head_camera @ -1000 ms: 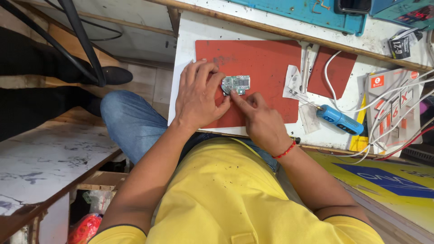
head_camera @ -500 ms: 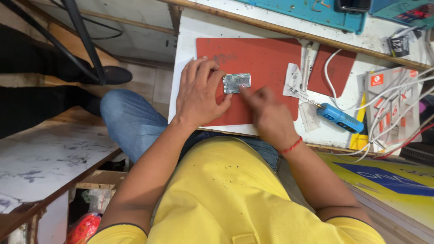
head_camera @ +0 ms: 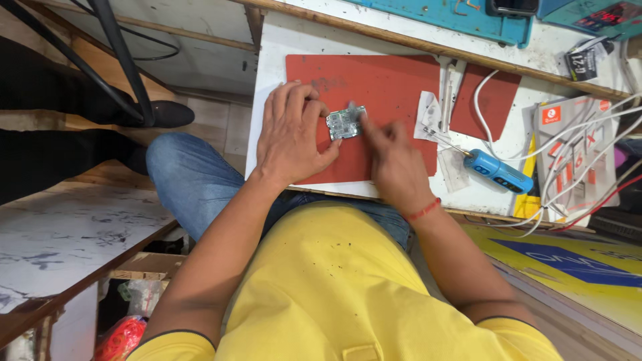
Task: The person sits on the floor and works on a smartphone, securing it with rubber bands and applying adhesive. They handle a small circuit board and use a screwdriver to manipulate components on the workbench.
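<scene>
Nearest the body, on the red mat: a small circuit board, flat, pinched at its left edge by the left hand, thumb below and fingertips above. Right hand just beside the board's right edge, blurred, one finger stretched toward its corner; whether anything thin is pinched there, cannot tell. Risk, as a judgement: a light edge pinch, so a sideways push could skid or flip the board. Farther right, a blue pen tool and loose white cables, well apart, yet easy to snag with a sweeping wrist.
</scene>
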